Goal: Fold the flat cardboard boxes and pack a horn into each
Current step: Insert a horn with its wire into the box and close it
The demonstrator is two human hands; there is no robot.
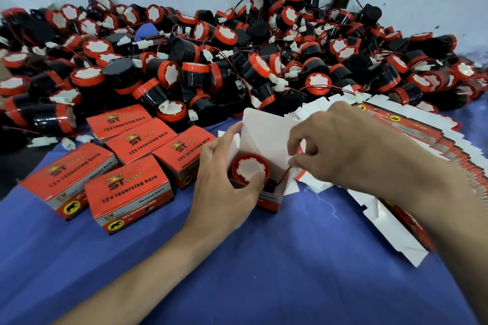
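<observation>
An open red cardboard box (269,199) with white inner flaps (264,132) stands on the blue cloth at the centre. A red and black horn (250,169) with a white face sits inside it. My left hand (224,174) grips the box's left side, with its thumb on the horn's rim. My right hand (340,145) pinches the horn's red wire and a flap at the box's right edge.
Several closed red boxes (129,190) marked "12V reversing horn" stand to the left. A large heap of loose horns (211,60) fills the back of the table. A fanned stack of flat boxes (422,155) lies on the right under my right forearm. Blue cloth (237,272) covers the front.
</observation>
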